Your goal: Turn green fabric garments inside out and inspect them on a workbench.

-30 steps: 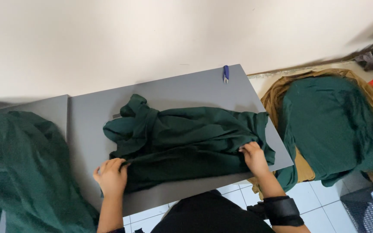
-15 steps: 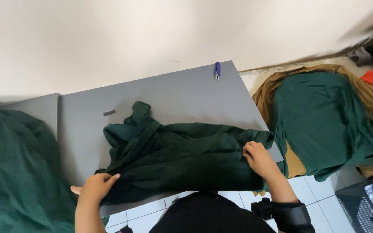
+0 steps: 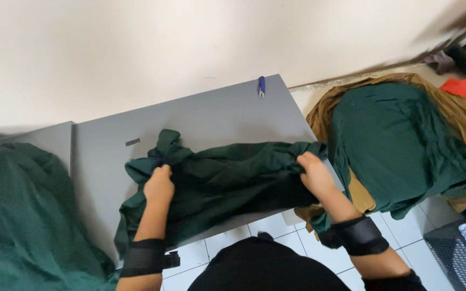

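Dark green garment [image 3: 227, 183], bunched on grey surface [image 3: 211, 116]: left hand [image 3: 159, 185], shifted inward from the near-left hem, now clenched on its middle; right hand [image 3: 315, 173] still grasping the right end.

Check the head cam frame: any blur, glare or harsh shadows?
Head view: motion blur smears the left cloth pile and the top-right corner; both hands, left and right, and the green garment stay fairly sharp; light is soft, without glare on the grey table.
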